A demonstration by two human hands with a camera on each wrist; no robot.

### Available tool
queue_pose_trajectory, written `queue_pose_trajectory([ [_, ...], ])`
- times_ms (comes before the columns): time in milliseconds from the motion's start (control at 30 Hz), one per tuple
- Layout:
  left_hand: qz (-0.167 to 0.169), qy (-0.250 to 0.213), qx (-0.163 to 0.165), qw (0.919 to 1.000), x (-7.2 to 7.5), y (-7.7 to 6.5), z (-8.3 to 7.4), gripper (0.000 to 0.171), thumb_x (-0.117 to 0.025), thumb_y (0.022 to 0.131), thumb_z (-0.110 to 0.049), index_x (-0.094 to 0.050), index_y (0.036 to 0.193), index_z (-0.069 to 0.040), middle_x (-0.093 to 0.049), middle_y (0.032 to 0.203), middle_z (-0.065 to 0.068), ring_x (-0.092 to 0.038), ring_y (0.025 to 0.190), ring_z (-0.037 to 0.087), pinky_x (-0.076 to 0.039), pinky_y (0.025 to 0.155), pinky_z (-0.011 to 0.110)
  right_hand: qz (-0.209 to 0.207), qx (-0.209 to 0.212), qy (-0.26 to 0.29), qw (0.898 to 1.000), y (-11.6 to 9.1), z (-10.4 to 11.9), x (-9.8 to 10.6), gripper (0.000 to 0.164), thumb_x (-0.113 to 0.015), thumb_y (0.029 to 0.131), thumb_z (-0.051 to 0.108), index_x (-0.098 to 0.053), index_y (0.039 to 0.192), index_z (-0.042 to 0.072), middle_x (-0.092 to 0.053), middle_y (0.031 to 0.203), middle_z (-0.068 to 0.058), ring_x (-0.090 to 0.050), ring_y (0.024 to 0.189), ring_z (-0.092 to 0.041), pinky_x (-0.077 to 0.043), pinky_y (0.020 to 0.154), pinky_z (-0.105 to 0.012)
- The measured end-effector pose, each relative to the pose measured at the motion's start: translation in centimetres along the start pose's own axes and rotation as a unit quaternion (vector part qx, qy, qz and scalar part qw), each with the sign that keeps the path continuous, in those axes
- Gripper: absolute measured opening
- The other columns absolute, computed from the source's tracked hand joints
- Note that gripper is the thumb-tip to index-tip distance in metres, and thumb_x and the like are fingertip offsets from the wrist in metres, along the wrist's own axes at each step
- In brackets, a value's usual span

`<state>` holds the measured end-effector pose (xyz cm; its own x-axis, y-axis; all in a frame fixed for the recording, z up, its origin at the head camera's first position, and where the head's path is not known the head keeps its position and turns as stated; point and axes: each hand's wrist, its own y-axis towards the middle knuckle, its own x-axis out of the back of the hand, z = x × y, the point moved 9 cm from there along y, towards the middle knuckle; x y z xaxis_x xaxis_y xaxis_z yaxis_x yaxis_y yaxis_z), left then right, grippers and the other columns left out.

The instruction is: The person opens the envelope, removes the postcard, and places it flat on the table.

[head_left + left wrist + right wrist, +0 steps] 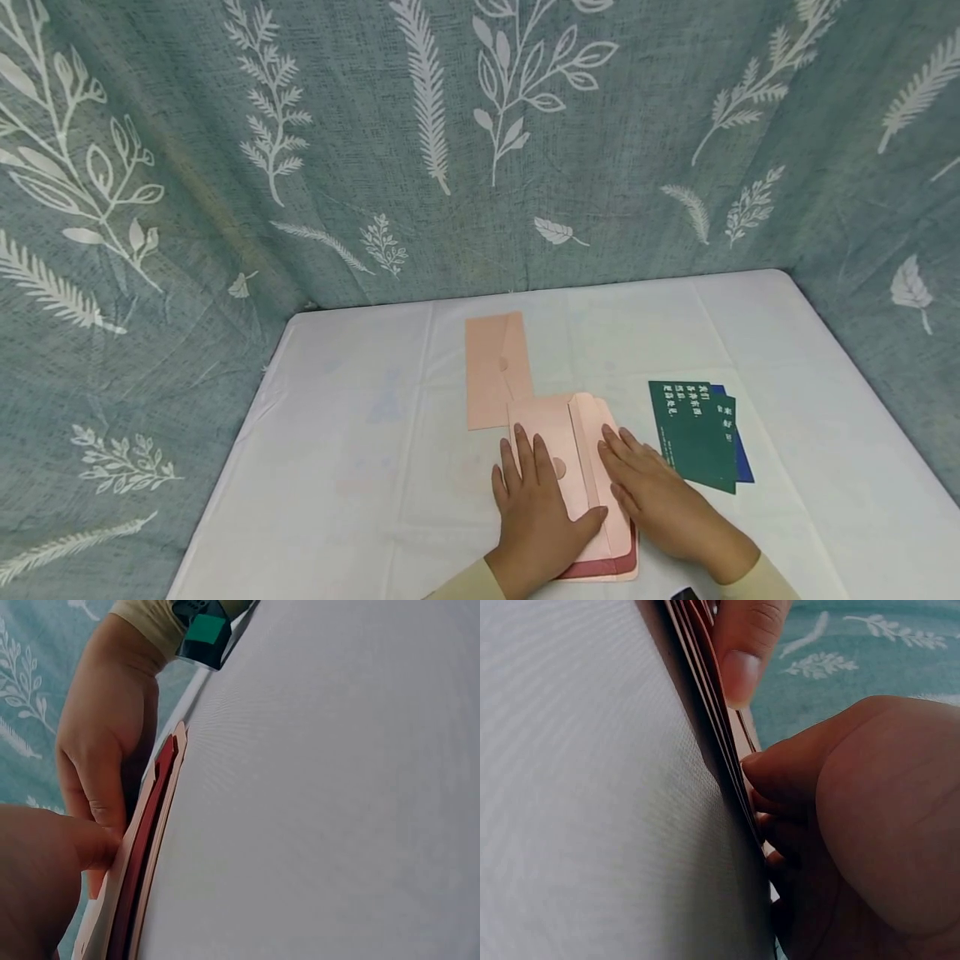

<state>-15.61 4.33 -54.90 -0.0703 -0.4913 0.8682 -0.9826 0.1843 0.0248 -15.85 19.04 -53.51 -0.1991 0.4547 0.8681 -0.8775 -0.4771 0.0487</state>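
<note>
A pale pink envelope (pixel 572 492) lies on top of a small stack at the table's near edge, its long flap (pixel 592 425) folded over on the right. My left hand (pixel 534 512) rests flat on it with fingers spread and the thumb reaching toward the flap. On the flap side, my right hand (pixel 663 504) presses down with fingers nearly straight. A dark red envelope (pixel 600 568) shows under the pink one along the near edge. In the left wrist view, layered red and pink edges (pixel 142 847) are visible beneath the hands.
Another pink envelope (pixel 491 367) lies just beyond the stack, its near corner touching or under it. Dark green cards (pixel 693 433) with white writing overlap a blue card (pixel 744 462) at the right. A white cloth covers the table (pixel 337 442); a leaf-patterned curtain (pixel 337 150) hangs behind.
</note>
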Motion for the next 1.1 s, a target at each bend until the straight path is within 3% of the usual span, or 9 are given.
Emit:
queue_pose_trajectory([
  [200,0.004,-0.009,-0.012,0.9999,-0.31,0.19,0.03,0.110,-0.078,0.094,-0.050,-0.025,0.164,0.017,0.000,0.174,0.037,0.000,0.157,0.061,-0.011,0.113,0.082,0.003,-0.010,0.001,1.000,-0.03,-0.36,-0.25,0.055,-0.062,0.111,0.013,-0.048,0.162,-0.002,-0.035,0.173,-0.015,-0.025,0.160,-0.039,-0.025,0.123,-0.064],
  [433,-0.013,0.014,0.005,0.9998,-0.14,-0.08,-0.19,0.112,-0.079,0.087,-0.050,-0.028,0.165,0.013,-0.005,0.176,0.033,-0.004,0.158,0.060,-0.013,0.111,0.084,0.003,-0.013,0.002,1.000,-0.07,-0.41,-0.27,0.056,-0.063,0.110,0.014,-0.047,0.162,-0.002,-0.035,0.173,-0.015,-0.025,0.161,-0.038,-0.025,0.123,-0.064],
  [633,-0.024,0.027,-0.007,0.9993,-0.18,-0.11,-0.78,0.107,-0.077,0.085,-0.043,-0.031,0.164,0.013,-0.006,0.175,0.035,-0.004,0.155,0.066,-0.012,0.108,0.089,0.003,-0.013,0.002,1.000,-0.05,-0.36,-0.17,0.056,-0.063,0.110,0.014,-0.047,0.162,-0.002,-0.035,0.173,-0.015,-0.025,0.161,-0.038,-0.025,0.123,-0.064],
  [1100,-0.019,-0.093,-0.013,0.9954,0.11,-0.16,-0.28,0.097,-0.071,0.084,-0.027,-0.032,0.163,0.013,-0.005,0.176,0.032,0.004,0.156,0.063,0.000,0.109,0.087,-0.003,-0.008,-0.005,1.000,0.03,-0.19,0.05,0.055,-0.062,0.111,0.015,-0.049,0.161,-0.002,-0.037,0.172,-0.014,-0.027,0.160,-0.037,-0.027,0.123,-0.061],
])
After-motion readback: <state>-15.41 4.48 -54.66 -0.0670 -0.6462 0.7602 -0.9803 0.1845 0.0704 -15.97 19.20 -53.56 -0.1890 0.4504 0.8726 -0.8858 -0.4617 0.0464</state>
